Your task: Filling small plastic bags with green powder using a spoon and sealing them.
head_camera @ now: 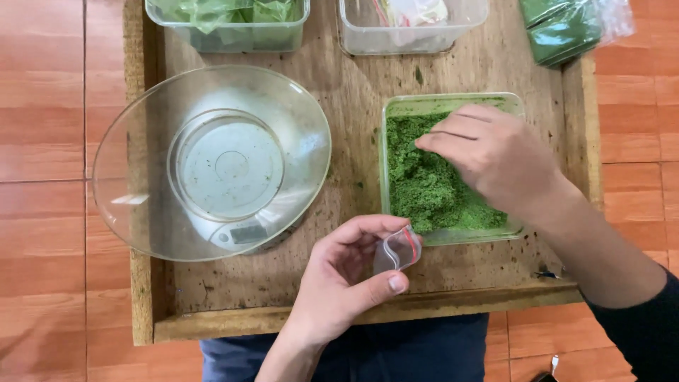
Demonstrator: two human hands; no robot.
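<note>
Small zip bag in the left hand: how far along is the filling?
Done: the small zip bag is held open by the left hand. In hand: the right hand is pinching green powder in its clear tub. Left: the bag looks empty, and the scale bowl holds nothing.
</note>
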